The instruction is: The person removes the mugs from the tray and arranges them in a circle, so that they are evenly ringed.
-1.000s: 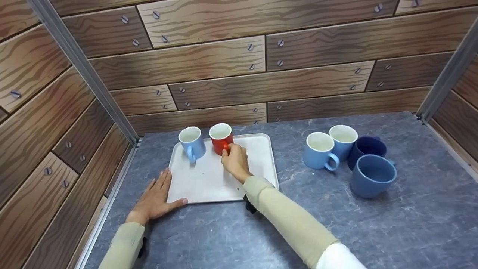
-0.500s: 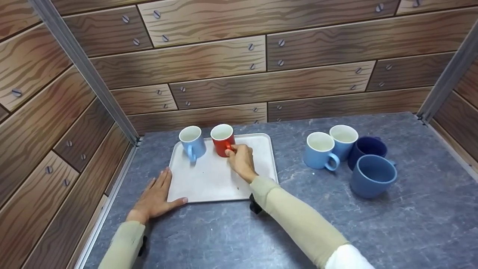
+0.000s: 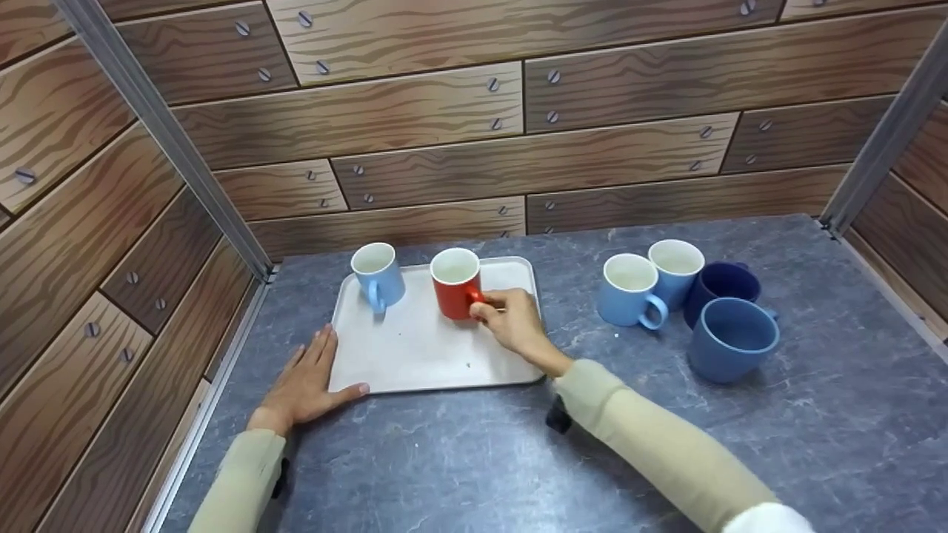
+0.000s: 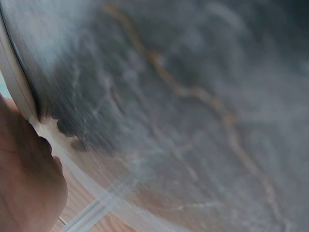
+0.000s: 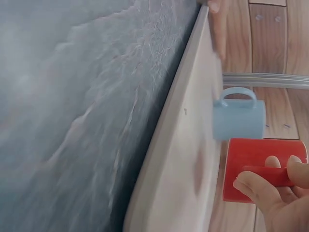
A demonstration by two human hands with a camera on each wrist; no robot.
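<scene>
My right hand (image 3: 515, 322) pinches the handle of a red mug (image 3: 450, 296) with a white inside, upright over the white tray (image 3: 415, 363). In the right wrist view a narrow gap shows between the base of the red mug (image 5: 236, 154) and the tray surface, which carries a soft shadow. My left hand (image 3: 307, 385) lies with straight, spread fingers along the tray's front left corner, thumb at the front edge. Only part of the left hand (image 4: 29, 179) shows in the left wrist view. At the tray's back left stands a light blue mug (image 3: 386, 287), handle toward me.
Right of the tray, several mugs stand grouped: a light blue mug (image 3: 621, 303) in front of another light blue mug (image 3: 670, 285), a navy mug (image 3: 696, 300) and a wider medium blue mug (image 3: 722, 359). Wood-patterned walls (image 3: 415, 178) border the grey table (image 3: 459, 459).
The red mug, held in my right hand, has moved right and toward me, away from the light blue mug on the tray. My left hand stays at the tray corner.
</scene>
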